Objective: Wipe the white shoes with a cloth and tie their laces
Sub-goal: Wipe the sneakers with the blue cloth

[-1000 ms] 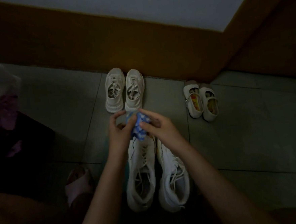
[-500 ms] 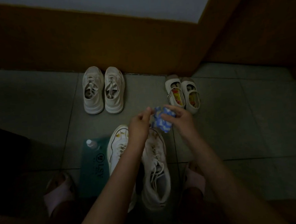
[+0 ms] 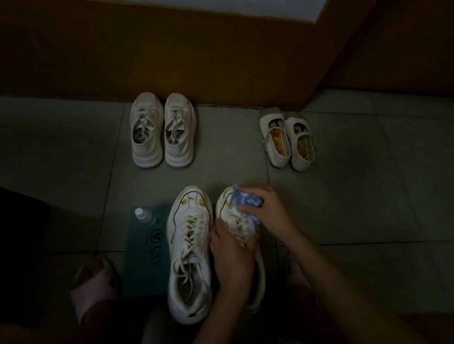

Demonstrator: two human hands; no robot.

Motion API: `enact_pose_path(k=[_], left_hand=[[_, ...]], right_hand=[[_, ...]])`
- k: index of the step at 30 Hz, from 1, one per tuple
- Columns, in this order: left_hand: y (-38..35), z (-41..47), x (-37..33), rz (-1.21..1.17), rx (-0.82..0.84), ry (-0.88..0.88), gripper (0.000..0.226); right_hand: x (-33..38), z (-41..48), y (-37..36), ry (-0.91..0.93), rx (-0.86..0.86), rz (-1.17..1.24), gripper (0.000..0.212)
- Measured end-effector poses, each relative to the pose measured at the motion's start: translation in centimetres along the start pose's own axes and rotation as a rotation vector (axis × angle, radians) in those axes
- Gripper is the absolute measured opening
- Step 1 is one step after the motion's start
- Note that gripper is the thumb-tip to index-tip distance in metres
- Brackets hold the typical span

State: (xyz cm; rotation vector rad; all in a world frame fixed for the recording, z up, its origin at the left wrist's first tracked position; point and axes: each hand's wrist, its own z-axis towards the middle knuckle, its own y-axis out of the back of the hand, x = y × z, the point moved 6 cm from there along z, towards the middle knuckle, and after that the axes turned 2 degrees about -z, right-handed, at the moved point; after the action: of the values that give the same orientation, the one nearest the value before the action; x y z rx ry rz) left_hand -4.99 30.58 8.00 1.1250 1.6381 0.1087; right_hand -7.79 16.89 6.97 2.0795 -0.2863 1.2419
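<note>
Lengthwise, the white shoes are laid side by side on the floor, toes toward the wall — yellow stains are seen on both toes, laces loose. The right-side shoe is clasped across its laces by the left hand, grip curled; the blue-white cloth is pinched in the right hand at that toe.

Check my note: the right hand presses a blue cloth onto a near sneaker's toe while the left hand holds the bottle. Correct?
Not quite. In the head view the left hand grips that sneaker over its laces; the bottle stands untouched on the teal box. The right hand does press the blue cloth onto the toe.
</note>
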Motion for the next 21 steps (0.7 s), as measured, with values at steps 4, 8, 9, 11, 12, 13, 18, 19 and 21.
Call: enact_pose_path(k=[4, 8, 9, 11, 12, 13, 18, 19, 21], left_hand=[[-0.2, 0.3, 0.2, 0.026, -0.010, -0.006, 0.076], [-0.3, 0.5, 0.8, 0.052, 0.022, 0.008, 0.074], [-0.4, 0.8, 1.0, 0.060, 0.017, 0.011, 0.073], [-0.4, 1.1, 1.0, 0.117, 0.013, 0.009, 0.071], [-0.5, 1.3, 0.9, 0.152, 0.028, 0.001, 0.071], [-0.6, 1.3, 1.0, 0.158, 0.045, 0.001, 0.072], [-0.2, 0.2, 1.2, 0.062, 0.043, -0.025, 0.081], [-0.1, 0.1, 1.2, 0.052, 0.036, -0.038, 0.081], [-0.2, 0.3, 1.3, 0.054, 0.035, -0.036, 0.080]], right_hand=[[-0.9, 0.5, -0.6, 0.030, -0.049, -0.043, 0.039], [-1.2, 1.7, -0.8, 0.025, -0.169, -0.033, 0.023], [-1.3, 2.0, -0.8, 0.010, -0.189, -0.021, 0.022], [-1.7, 2.6, -0.8, -0.046, -0.217, 0.014, 0.024], [-1.8, 2.8, -0.7, -0.075, -0.233, 0.031, 0.024], [-1.9, 3.0, -0.5, -0.106, -0.253, 0.059, 0.021], [-2.2, 3.7, 1.7, -0.218, -0.373, 0.152, 0.018], [-1.5, 3.7, 1.8, -0.180, -0.357, 0.149, 0.020], [0.1, 3.4, 1.3, -0.108, -0.268, 0.166, 0.025]])
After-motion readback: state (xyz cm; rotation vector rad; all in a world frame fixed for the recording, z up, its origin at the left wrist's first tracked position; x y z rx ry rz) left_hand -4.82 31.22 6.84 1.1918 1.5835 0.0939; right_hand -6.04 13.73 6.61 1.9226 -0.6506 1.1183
